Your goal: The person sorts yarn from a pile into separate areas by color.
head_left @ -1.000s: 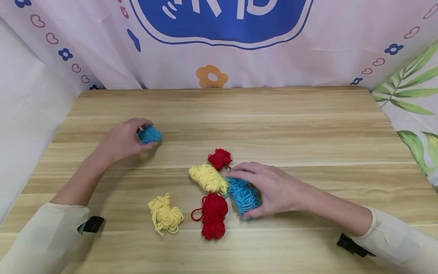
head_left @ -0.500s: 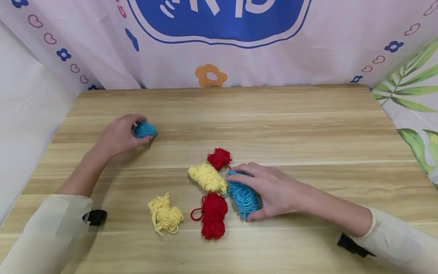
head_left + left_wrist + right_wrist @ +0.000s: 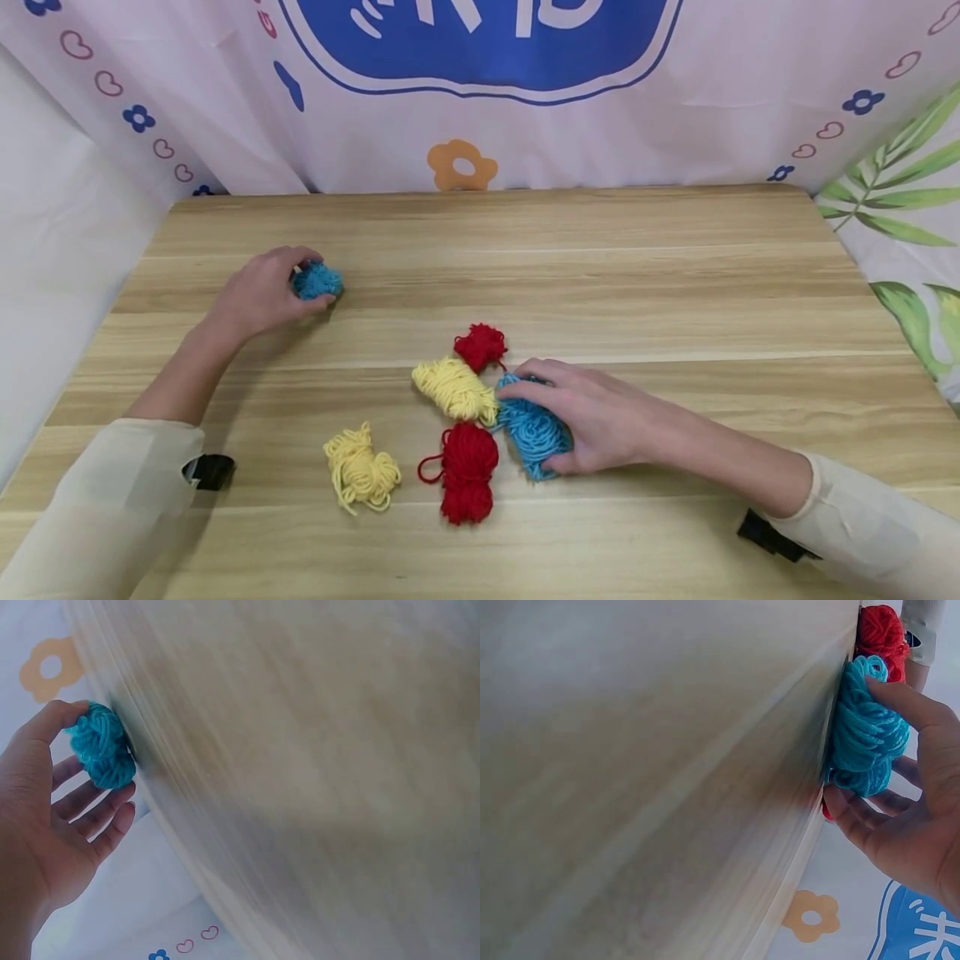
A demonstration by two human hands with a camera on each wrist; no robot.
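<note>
My left hand (image 3: 262, 293) grips a small blue yarn ball (image 3: 317, 281) on the left of the wooden table (image 3: 600, 275); thumb and fingers curl round that blue ball (image 3: 101, 746) in the left wrist view. My right hand (image 3: 581, 412) holds a bigger blue yarn bundle (image 3: 532, 429) lying on the table near the middle. In the right wrist view its thumb and fingers wrap the blue bundle (image 3: 862, 739). Touching that bundle are a yellow bundle (image 3: 455, 389) and a red bundle (image 3: 468, 471).
A small red yarn ball (image 3: 481, 346) lies just behind the yellow bundle. Another yellow bundle (image 3: 362, 471) sits apart at the front left. A patterned cloth backdrop (image 3: 480, 92) hangs behind the table, and cloth walls close both sides.
My left hand has drawn the small blue ball a little left and back. My right hand has curled tighter round the bigger blue bundle, which stays in place.
</note>
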